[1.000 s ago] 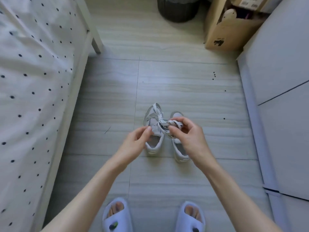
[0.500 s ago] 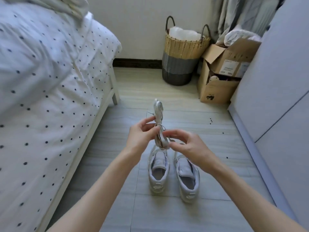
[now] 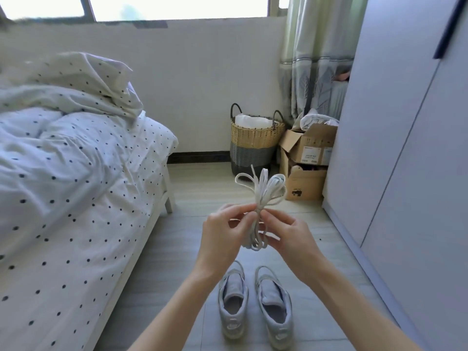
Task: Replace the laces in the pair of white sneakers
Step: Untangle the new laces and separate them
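Left hand [image 3: 222, 239] and right hand [image 3: 291, 239] both pinch bundled white laces [image 3: 263, 196] mid-air above sneakers [image 3: 255, 307]; bed edge [image 3: 141, 249] left, wardrobe [image 3: 395, 148] right, open floor [image 3: 202, 198] between

White sneakers [image 3: 255, 304] sitting on floor, polka-dot bed [image 3: 63, 186] lying left, woven basket [image 3: 254, 140] standing behind.

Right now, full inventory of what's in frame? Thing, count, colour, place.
lace bundle: 1, white, held up above the sneakers
sneakers: 2, white, side by side on the floor
bed: 1, white with dark dots, left
basket: 1, tan and grey, by the far wall
cardboard boxes: 2, brown, stacked right of the basket
curtain: 1, pale green, far right corner
wardrobe: 1, white, right
left hand: pinches the bundle
right hand: pinches the bundle
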Motion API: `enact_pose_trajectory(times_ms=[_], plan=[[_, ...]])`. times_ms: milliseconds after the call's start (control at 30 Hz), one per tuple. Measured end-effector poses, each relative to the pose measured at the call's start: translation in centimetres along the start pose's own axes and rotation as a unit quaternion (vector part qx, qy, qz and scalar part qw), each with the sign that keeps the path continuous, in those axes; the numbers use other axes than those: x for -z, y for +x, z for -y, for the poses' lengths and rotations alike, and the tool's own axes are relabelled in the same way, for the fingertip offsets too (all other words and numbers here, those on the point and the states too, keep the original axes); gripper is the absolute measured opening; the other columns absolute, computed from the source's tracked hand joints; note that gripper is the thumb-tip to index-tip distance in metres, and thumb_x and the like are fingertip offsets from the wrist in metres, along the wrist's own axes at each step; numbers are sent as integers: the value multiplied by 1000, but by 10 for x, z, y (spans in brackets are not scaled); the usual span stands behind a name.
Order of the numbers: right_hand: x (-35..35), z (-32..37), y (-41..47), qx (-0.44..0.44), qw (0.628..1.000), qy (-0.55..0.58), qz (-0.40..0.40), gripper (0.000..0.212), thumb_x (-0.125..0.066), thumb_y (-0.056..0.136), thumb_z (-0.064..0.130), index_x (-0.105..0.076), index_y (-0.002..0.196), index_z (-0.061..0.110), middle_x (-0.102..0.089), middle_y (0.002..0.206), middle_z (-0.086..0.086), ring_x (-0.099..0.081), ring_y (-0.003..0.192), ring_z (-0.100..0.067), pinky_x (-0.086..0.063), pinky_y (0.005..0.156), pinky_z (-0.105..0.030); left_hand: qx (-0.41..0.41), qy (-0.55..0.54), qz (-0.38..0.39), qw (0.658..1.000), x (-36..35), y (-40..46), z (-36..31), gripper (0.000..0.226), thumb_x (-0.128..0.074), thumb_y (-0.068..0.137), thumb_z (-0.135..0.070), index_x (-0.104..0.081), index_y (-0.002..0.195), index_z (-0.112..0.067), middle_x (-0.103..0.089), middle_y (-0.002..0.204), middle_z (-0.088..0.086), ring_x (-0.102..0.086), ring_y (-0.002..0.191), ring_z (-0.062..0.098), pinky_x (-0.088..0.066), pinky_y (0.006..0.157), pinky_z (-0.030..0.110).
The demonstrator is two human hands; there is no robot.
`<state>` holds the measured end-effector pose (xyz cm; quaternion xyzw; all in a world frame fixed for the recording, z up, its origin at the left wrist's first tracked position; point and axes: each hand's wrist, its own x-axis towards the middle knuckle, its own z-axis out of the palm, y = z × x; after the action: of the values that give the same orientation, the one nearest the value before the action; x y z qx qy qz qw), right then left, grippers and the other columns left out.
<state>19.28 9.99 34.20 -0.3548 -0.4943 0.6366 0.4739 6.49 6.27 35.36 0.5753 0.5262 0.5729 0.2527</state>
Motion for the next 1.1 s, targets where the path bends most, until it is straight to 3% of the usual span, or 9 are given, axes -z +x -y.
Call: enact_pose_trajectory(times_ms=[167,300,433,567,700,867,1000,1100], plan=[[-1,11,-1,-25,998,42,39,23,-47,95,12,-65,102,-1,-69,87,-13,-68,75,-19,-52,62,-29,-15,-9,-10,1000,-4,-2,-5,19,-55,92,-16,-71,90,-24,-70,91,-6,-68,78,10,-56,73,27],[-4,8,2,-58,996,31,59,31,-42,95,14,-61,106,-7,-60,87,-21,-61,75,-22,-51,57,-31,-75,77,-51,993,-3,-8,5,28,-62,86,-5,-64,86,-33,-68,80,-15,-62,78,1,-49,68,14],[1,1,5,-107,989,22,98,27,-46,96,15,-59,108,-5,-60,83,-20,-63,73,-26,-52,59,-35,-153,195,-84,965,3,-11,23,30,-69,80,-7,-59,86,-35,-60,81,-21,-55,79,-2,-42,66,9],[0,-4,7,-110,989,16,100,22,-50,95,17,-65,99,1,-60,70,-12,-62,62,-22,-50,62,-33,-118,192,-131,965,6,-10,30,21,-73,77,-14,-65,80,-33,-59,82,-22,-52,80,-1,-38,68,5],[-4,-9,9,-75,994,21,75,19,-59,85,17,-65,96,2,-66,72,-10,-60,58,-20,-50,54,-26,-96,202,-144,964,7,-10,31,13,-75,76,-17,-70,80,-29,-55,81,-28,-52,80,-1,-37,69,5],[-7,-12,10,-76,995,40,49,11,-63,81,15,-65,89,8,-65,79,-14,-62,59,-21,-51,59,-31,-85,199,-151,965,7,-10,31,11,-74,77,-17,-73,84,-25,-57,82,-23,-52,79,-3,-36,66,2],[-11,-15,12,-95,991,73,63,44,-62,75,35,-66,101,1,-66,85,-15,-62,72,-25,-49,77,-43,-59,151,-161,974,4,-12,29,11,-72,79,-16,-71,84,-25,-61,82,-20,-54,74,3,-39,65,6],[-15,-16,11,-93,987,108,73,45,-64,75,30,-60,105,-4,-64,90,-17,-60,75,-24,-50,72,-37,-46,138,-160,976,4,-13,27,12,-71,80,-16,-70,84,-27,-62,81,-19,-56,74,6,-40,64,9]])
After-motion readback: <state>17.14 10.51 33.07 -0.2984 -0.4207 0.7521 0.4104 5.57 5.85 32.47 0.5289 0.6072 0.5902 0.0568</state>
